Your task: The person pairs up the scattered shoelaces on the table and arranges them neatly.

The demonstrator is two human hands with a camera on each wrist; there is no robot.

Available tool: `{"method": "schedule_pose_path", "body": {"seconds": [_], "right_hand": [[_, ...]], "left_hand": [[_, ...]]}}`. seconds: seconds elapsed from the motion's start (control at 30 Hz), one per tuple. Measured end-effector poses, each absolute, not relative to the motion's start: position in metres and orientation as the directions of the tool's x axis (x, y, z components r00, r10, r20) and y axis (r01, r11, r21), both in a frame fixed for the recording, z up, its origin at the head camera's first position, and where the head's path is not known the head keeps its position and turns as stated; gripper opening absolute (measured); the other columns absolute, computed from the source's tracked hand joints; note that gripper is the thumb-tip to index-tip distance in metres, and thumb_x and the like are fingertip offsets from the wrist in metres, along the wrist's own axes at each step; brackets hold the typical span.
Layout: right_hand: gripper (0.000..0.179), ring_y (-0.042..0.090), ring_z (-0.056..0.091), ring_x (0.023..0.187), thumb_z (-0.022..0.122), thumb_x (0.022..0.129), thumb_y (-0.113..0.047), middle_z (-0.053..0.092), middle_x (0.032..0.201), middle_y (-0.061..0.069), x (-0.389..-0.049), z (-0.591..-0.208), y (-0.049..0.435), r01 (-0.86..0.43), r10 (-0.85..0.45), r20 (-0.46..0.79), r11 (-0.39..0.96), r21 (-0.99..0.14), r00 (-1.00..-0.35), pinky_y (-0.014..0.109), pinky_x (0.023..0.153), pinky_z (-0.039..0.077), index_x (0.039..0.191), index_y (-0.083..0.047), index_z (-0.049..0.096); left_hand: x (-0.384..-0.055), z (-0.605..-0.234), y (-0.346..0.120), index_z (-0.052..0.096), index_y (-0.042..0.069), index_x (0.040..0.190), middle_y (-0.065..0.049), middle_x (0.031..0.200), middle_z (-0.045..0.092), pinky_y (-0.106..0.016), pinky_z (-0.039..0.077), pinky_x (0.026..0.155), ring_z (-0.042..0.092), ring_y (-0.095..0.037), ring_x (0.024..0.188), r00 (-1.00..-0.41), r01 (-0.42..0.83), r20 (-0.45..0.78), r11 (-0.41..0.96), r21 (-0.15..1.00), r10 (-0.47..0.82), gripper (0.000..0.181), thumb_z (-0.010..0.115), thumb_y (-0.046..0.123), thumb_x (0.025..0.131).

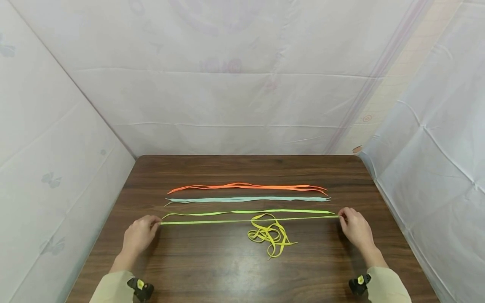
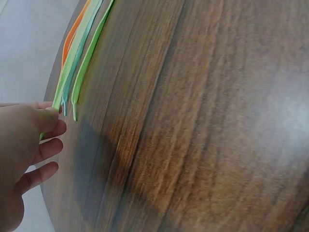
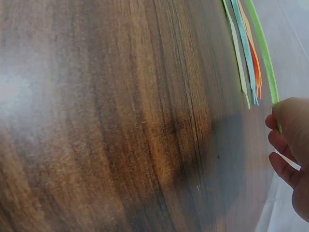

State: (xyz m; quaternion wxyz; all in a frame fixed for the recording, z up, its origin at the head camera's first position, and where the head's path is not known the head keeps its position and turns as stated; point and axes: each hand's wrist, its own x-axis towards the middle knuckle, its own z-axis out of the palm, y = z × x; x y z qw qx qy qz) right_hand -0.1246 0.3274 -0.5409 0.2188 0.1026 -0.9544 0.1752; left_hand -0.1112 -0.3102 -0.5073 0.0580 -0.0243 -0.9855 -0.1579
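A flat lime-green shoelace (image 1: 212,221) is stretched straight from side to side between both hands. My left hand (image 1: 140,234) pinches one end between thumb and index finger, with the other fingers loosely bent in the left wrist view. At the opposite end, my right hand (image 1: 356,227) pinches the lace the same way. Both wrist views show the lace raised over the table. Just beyond it, a second lime-green shoelace (image 1: 242,211) lies lengthwise on the wood. A tangled yellow shoelace (image 1: 281,235) sits on the near side, its upper loop overlapping the stretched lace.
Farther back lie pale teal shoelaces (image 1: 246,199), roughly parallel to the green ones. Behind those are orange shoelaces (image 1: 273,187), slightly spread apart. The dark wood table (image 1: 212,273) has white sheeting (image 1: 235,101) along its back and both sides.
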Motion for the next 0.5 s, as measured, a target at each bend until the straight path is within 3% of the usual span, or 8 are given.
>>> {"method": "schedule_pose_path", "body": {"seconds": [0.5], "right_hand": [[0.011,0.02,0.052,0.06,0.067,0.077,-0.001,0.055,0.069,0.004,-0.147,-0.536,0.326,-0.235,-0.113,0.381,0.927,-0.292,-0.918,0.038,0.053,0.042,0.079,-0.006,0.058]], "left_hand": [[-0.135,-0.499,-0.315,0.066,0.006,0.087,-0.016,0.089,0.067,-0.04,0.043,0.046,0.061,-0.027,0.064,-0.991,0.009,0.127,0.959,0.285,-0.028,0.009,0.064,0.014,0.084]]}}
